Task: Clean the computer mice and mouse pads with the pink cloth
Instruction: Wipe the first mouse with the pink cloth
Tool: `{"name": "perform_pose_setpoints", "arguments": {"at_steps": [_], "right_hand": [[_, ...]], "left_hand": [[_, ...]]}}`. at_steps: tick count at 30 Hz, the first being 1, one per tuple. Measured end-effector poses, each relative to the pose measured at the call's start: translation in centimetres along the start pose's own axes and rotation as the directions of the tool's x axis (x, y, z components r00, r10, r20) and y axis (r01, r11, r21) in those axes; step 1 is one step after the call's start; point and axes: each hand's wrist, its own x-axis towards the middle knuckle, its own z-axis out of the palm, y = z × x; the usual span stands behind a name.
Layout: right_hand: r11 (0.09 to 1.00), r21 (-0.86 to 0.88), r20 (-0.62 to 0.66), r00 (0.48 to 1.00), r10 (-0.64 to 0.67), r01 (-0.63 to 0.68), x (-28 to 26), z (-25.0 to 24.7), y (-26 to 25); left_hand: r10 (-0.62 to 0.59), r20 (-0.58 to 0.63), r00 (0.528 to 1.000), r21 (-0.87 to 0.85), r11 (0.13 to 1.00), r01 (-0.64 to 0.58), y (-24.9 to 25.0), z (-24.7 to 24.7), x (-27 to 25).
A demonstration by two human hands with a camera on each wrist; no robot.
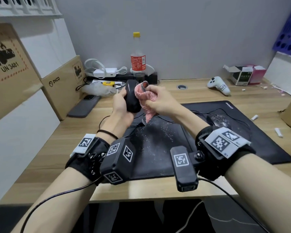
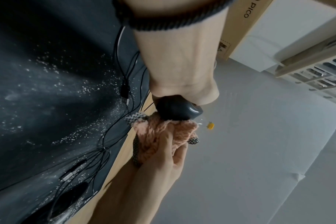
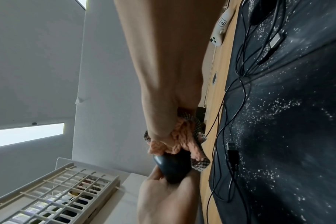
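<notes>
The left hand grips a black mouse raised above the mouse pad; the right hand clutches the pink cloth against it. Only the head view shows a second mouse – dusted with white specks – on the pad's right, and a bottle beyond the pad.

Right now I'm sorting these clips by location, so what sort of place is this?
Probably a home or small-office computer desk. A black Lenovo mouse pad covers the wooden desk, a white game controller lies near the wall, and PICO boxes and chargers crowd the back.
</notes>
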Motion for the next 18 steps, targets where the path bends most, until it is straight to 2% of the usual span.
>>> {"name": "perform_pose_setpoints", "arguments": {"at_steps": [2, 5, 8, 11, 12, 13, 14, 16, 17, 18], "right_hand": [[1.0, -0.022, -0.006, 1.0, -0.016, 0.016, 0.3, -0.2, -0.1], [0.994, 0.104, -0.19, 0.98, 0.055, -0.035, 1.1, -0.8, -0.2], [0.971, 0.234, -0.394, 0.909, 0.137, -0.045, 2.0, -1.6, -0.1], [0.987, 0.156, -0.578, 0.806, 0.129, -0.046, 2.5, -2.1, -0.1], [0.991, 0.129, -0.587, 0.803, 0.102, -0.031, 2.7, -2.0, -0.2], [0.994, 0.109, -0.555, 0.83, 0.059, 0.002, 2.6, -1.7, -0.5], [0.996, 0.083, -0.479, 0.878, 0.016, 0.028, 2.5, -1.3, -0.6], [0.999, -0.006, -0.212, 0.976, -0.05, 0.05, 1.9, -0.3, -0.9], [0.997, -0.047, -0.084, 0.994, -0.065, 0.062, 1.7, 0.2, -0.9], [0.995, -0.059, -0.01, 0.997, -0.082, 0.081, 1.3, 0.6, -0.9]], "left_hand": [[-0.022, 0.011, 1.0, -0.007, 1.0, 0.022, -0.4, -0.5, -0.3], [-0.036, 0.085, 0.996, 0.02, 0.999, 0.034, -0.7, -0.2, -1.2], [-0.049, 0.13, 0.99, 0.028, 0.999, 0.045, -0.6, 0.0, -1.4], [-0.101, 0.101, 0.99, -0.029, 0.994, 0.104, -0.6, 0.0, -1.2], [-0.118, 0.091, 0.989, -0.045, 0.991, 0.122, -0.7, 0.1, -1.2], [-0.129, 0.086, 0.988, -0.062, 0.989, 0.134, -0.8, 0.3, -1.1], [-0.133, 0.085, 0.988, -0.082, 0.987, 0.14, -0.9, 0.5, -1.1], [-0.123, 0.091, 0.988, -0.118, 0.984, 0.133, -0.9, 1.0, -1.0], [-0.116, 0.096, 0.989, -0.131, 0.983, 0.128, -0.8, 1.1, -1.0], [-0.111, 0.103, 0.989, -0.138, 0.983, 0.124, -0.7, 1.1, -1.0]]}}
